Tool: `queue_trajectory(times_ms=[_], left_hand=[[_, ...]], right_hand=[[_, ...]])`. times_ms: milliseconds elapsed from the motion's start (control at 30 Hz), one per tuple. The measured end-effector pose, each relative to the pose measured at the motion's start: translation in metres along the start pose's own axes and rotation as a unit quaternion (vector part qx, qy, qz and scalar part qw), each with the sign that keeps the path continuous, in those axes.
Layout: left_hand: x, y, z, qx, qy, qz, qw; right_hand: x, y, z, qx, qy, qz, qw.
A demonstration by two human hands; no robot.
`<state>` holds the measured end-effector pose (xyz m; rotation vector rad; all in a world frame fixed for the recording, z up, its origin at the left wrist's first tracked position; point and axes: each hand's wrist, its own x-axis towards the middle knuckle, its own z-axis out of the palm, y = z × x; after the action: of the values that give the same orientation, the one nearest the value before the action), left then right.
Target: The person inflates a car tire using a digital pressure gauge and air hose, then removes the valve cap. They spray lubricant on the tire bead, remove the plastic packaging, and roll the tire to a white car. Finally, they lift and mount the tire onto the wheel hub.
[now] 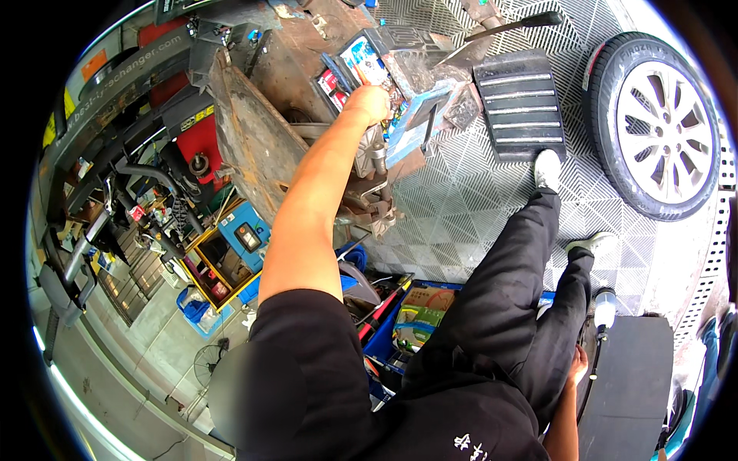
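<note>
My left hand (370,105) reaches forward into an open tray on the tyre machine, its fingers curled down among small items. What they hold, if anything, is hidden. Beside it lie a blue and white packet (364,61) and a red and white packet (332,88). The tray's worn blue side panel (415,127) is just right of the hand. Low on the right, my right hand (576,366) hangs by my thigh, partly hidden by the leg. Close to it is a thin dark rod with a clear, pale cup-shaped head (605,309); whether I grip it cannot be told.
A tyre on a silver alloy wheel (665,131) stands at the right. Before my foot lies a ribbed black pad (523,106), with a black-handled lever (515,27) beyond it. A blue crate (384,334) and a yellow-edged tool cabinet (219,253) are at the left.
</note>
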<state>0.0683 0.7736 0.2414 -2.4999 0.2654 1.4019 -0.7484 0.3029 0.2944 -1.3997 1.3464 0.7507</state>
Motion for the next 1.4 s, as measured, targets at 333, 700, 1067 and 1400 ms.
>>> queue_trajectory(times_ms=[333, 700, 1067, 1400], left_hand=[[0.005, 0.006, 0.004, -0.019, 0.05, 0.006, 0.999], [0.037, -0.014, 0.034, -0.078, 0.076, -0.026, 0.994], [0.05, -0.05, 0.034, -0.097, 0.061, -0.026, 0.993], [0.012, -0.011, -0.001, -0.221, -0.027, -0.096, 0.97]], right_hand=[[-0.007, -0.036, 0.011, 0.06, 0.058, 0.058, 0.995], [0.005, -0.01, 0.007, -0.006, 0.053, 0.03, 0.998], [-0.003, -0.042, 0.007, 0.007, 0.054, 0.041, 0.998], [0.002, -0.031, -0.003, 0.074, 0.043, 0.058, 0.995]])
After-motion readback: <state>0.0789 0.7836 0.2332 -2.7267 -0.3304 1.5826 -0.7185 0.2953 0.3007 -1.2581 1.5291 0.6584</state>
